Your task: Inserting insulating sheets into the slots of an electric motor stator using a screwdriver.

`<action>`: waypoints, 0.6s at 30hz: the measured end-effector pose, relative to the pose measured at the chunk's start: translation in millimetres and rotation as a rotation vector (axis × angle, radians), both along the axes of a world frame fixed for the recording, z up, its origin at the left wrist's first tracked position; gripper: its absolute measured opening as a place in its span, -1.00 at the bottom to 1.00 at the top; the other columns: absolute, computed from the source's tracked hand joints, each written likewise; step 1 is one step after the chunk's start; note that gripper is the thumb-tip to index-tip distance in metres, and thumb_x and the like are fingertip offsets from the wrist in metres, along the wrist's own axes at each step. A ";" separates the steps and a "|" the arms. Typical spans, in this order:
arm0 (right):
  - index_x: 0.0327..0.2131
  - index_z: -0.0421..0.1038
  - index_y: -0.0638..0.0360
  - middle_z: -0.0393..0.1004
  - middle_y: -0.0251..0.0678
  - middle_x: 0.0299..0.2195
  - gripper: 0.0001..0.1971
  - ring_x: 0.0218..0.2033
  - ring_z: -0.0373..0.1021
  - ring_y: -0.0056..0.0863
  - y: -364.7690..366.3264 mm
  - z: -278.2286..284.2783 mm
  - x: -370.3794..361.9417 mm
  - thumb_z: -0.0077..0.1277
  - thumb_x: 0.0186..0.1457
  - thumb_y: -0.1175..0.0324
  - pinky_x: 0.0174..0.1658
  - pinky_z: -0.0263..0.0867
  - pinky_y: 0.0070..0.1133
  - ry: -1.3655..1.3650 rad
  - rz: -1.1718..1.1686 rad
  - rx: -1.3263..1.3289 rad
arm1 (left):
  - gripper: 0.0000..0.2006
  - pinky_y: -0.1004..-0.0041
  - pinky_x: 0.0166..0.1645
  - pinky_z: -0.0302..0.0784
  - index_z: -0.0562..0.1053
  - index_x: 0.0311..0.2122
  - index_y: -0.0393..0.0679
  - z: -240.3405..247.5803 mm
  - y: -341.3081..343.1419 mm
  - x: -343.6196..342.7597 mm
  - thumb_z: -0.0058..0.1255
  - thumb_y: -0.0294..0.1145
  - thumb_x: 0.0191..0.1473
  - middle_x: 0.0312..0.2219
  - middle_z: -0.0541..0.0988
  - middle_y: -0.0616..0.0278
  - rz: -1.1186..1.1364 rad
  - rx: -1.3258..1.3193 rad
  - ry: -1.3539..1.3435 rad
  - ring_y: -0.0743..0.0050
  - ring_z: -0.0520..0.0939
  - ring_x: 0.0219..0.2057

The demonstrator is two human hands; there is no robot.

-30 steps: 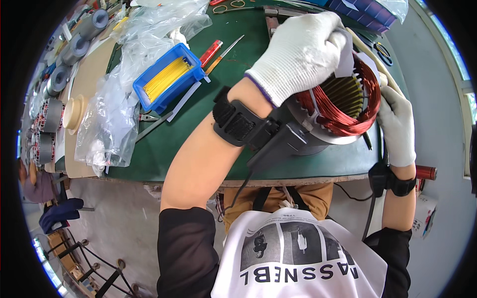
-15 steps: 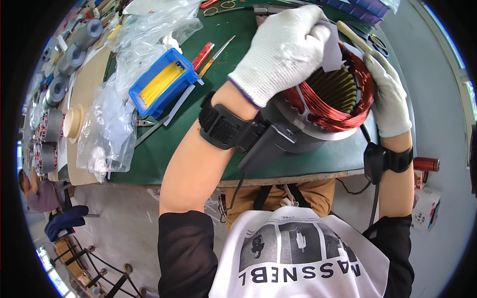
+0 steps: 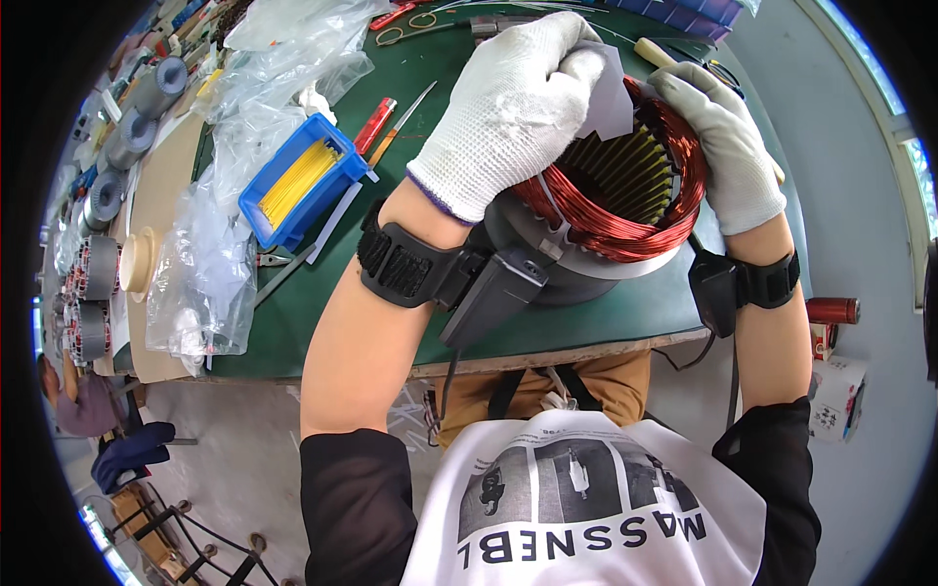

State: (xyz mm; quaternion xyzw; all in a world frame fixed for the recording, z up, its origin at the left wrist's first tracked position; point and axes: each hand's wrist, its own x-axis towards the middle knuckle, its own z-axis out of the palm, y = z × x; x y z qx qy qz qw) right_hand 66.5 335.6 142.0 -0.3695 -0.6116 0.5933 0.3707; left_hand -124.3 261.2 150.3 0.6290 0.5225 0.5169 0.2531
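In front of me stands a round motor stator (image 3: pixel 557 244) with thick red copper winding (image 3: pixel 630 234) around its top. Dark slots with yellowish strips (image 3: pixel 625 174) line its inner wall. My white-gloved left hand (image 3: pixel 518 112) is closed over the stator's left far side, pinching a piece of white sheet (image 3: pixel 612 101) that stands over the opening. At the right far side, my gloved right hand (image 3: pixel 725 146) has its fingers curled over the winding's outer edge. Its fingertips are partly hidden behind the coil. A pale wooden handle (image 3: pixel 653 52) lies just beyond these fingers.
A blue bin (image 3: pixel 262 217) of yellow strips (image 3: pixel 299 182) sits left on the green table (image 3: pixel 410 337). Near it lie a red-handled tool (image 3: pixel 375 125), a slim orange-handled blade (image 3: pixel 401 124) and clear plastic bags (image 3: pixel 283 59). Scissors (image 3: pixel 405 27) and a blue-purple crate (image 3: pixel 684 12) are farther off.
My right hand has slid leftward along the far edge of the winding. My left hand still holds the white sheet, slightly farther left. The whole view has shifted a little.
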 end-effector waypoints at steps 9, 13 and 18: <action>-0.14 0.35 0.30 0.45 -0.35 -0.32 -0.77 -0.30 0.38 -0.69 -10.7 8.1 5.4 -0.08 0.18 0.37 -0.18 0.33 -0.71 -0.077 0.079 0.027 | -0.84 0.28 -0.30 0.44 0.39 -0.33 -0.30 -1.9 0.9 1.4 -0.21 -0.44 0.12 -0.49 0.51 -0.12 0.016 -0.013 -0.030 -0.06 0.56 -0.41; -0.11 0.34 0.30 0.47 -0.32 -0.27 -0.75 -0.28 0.40 -0.67 -6.1 2.0 4.3 -0.14 0.23 0.34 -0.15 0.34 -0.70 -0.012 0.050 -0.028 | -0.85 0.24 -0.29 0.44 0.39 -0.34 -0.29 -2.1 -0.3 -0.8 -0.20 -0.44 0.11 -0.49 0.50 -0.13 0.042 -0.019 -0.023 -0.09 0.55 -0.39; -0.04 0.33 0.30 0.46 -0.28 -0.16 -0.70 -0.17 0.40 -0.60 -12.9 -4.5 1.1 -0.15 0.24 0.33 -0.07 0.31 -0.67 0.076 0.053 -0.003 | -0.86 0.20 -0.28 0.43 0.39 -0.35 -0.28 -6.5 0.1 -3.7 -0.19 -0.44 0.10 -0.50 0.50 -0.14 -0.019 0.046 -0.056 -0.13 0.55 -0.37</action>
